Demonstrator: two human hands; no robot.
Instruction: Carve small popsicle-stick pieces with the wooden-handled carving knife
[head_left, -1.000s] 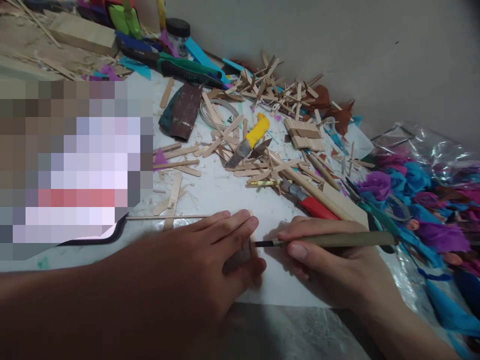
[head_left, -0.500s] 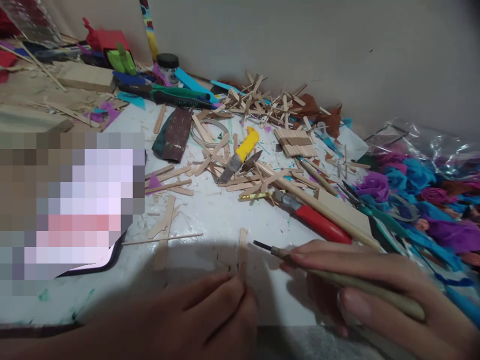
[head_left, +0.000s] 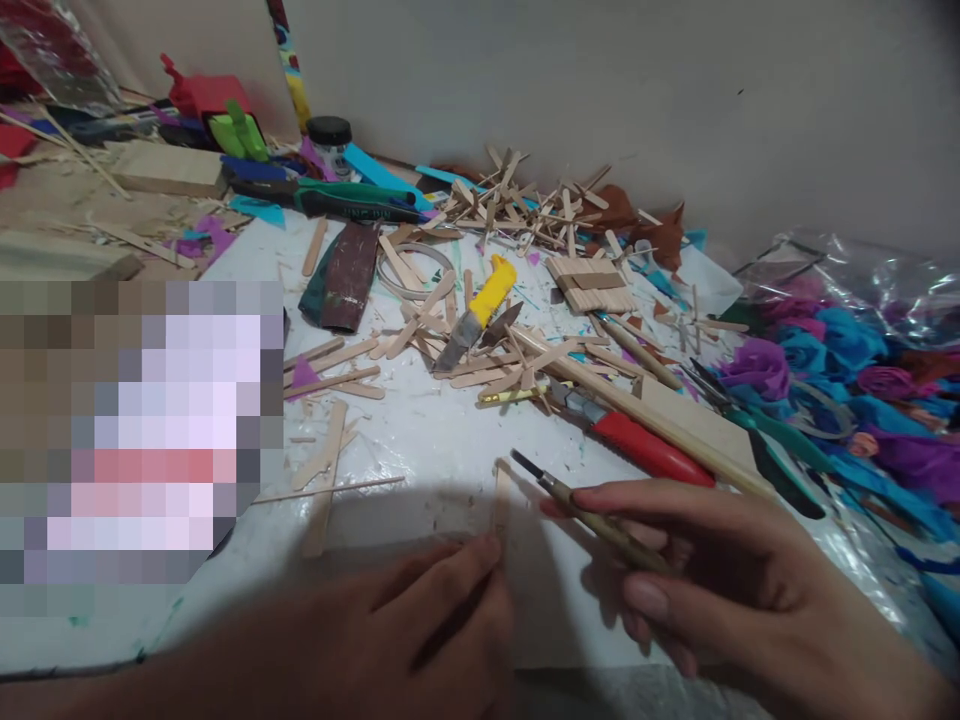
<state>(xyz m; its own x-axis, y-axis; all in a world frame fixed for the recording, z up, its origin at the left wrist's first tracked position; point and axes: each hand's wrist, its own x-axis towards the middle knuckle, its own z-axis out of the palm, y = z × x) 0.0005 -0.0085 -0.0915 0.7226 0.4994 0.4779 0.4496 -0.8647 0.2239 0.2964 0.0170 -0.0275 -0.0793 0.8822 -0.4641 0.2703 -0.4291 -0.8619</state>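
My left hand point(head_left: 420, 630) sits low at the front, fingers pinched on the near end of a popsicle stick point(head_left: 501, 495) that lies on the white table point(head_left: 420, 430). My right hand point(head_left: 720, 580) is closed round a thin wooden-handled craft knife point(head_left: 585, 505). Its dark blade tip points left and hovers just right of the stick's far end. Whether the blade touches the stick I cannot tell.
Loose popsicle sticks point(head_left: 525, 200) litter the back of the table. A yellow-handled knife point(head_left: 480, 305), red-handled pliers point(head_left: 637, 440), a stick panel point(head_left: 592, 285) and a black-lidded jar point(head_left: 330, 140) lie around. Crepe paper flowers point(head_left: 825, 370) fill the right side. A blurred patch point(head_left: 142, 440) covers the left.
My left hand has slid back from covering the stick to pinching its near end. The knife has lifted and tilted, its tip now pointing up-left. The view has shifted upward.
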